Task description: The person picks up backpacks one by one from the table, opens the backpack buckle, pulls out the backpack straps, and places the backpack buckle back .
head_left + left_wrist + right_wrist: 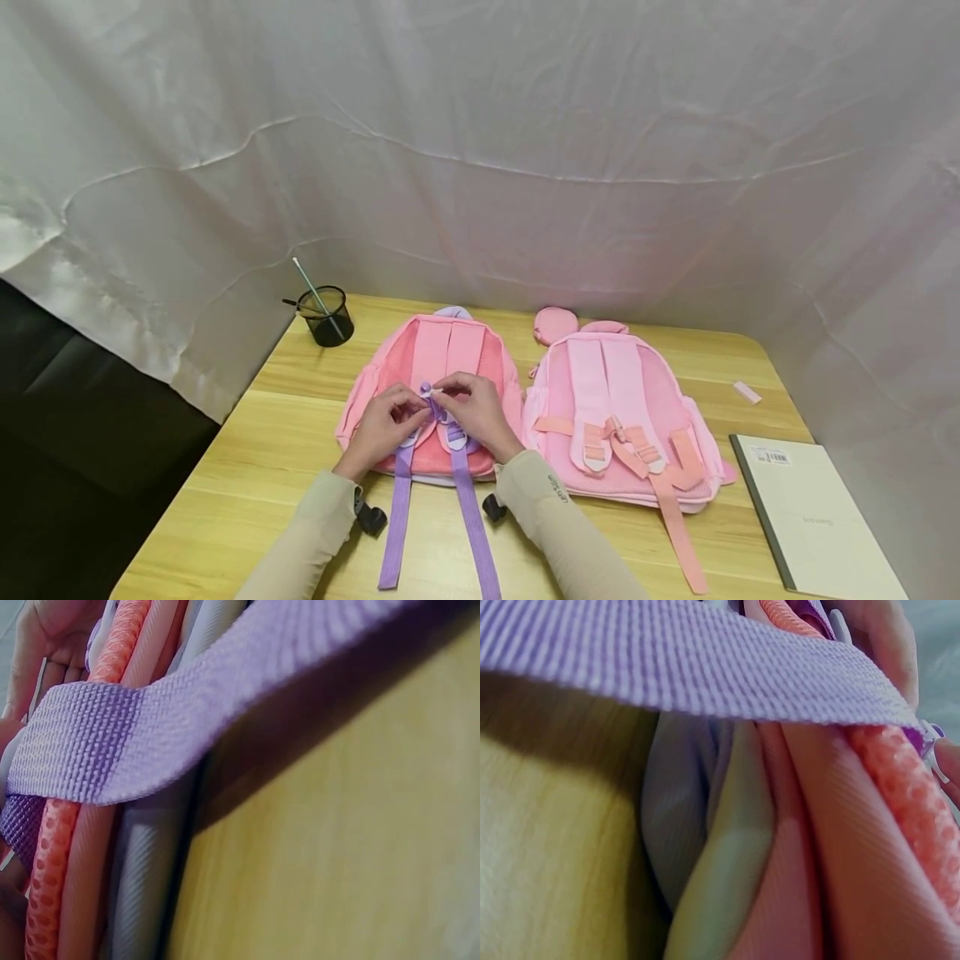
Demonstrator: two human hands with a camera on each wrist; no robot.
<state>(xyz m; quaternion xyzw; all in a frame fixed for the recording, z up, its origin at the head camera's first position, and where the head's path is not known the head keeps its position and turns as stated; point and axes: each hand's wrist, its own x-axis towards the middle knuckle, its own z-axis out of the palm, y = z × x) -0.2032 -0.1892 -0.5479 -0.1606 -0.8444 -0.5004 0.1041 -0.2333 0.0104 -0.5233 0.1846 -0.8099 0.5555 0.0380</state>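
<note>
A coral-pink backpack (498, 367) lies with its strap side up on the table. Over its lower middle, my left hand (384, 425) and right hand (480, 410) come together, fingertips almost meeting. Between them is a bunched piece of purple webbing (437, 407) with a small white part, pinched by thumb and fingers of both hands. Two long purple strap ends (396, 533) hang down past the bag's lower edge onto the table. Close up, the left wrist view shows one purple strap (90, 742) crossing the bag's edge, and the right wrist view shows another strap (705, 667).
To the right lies a lighter pink backpack (667, 375), its peach straps (622, 437) joined across the middle. A round pink pouch (556, 325) sits behind it. A black mesh pen cup (330, 329) stands back left; a notebook (817, 517) and small pale block (747, 392) lie right.
</note>
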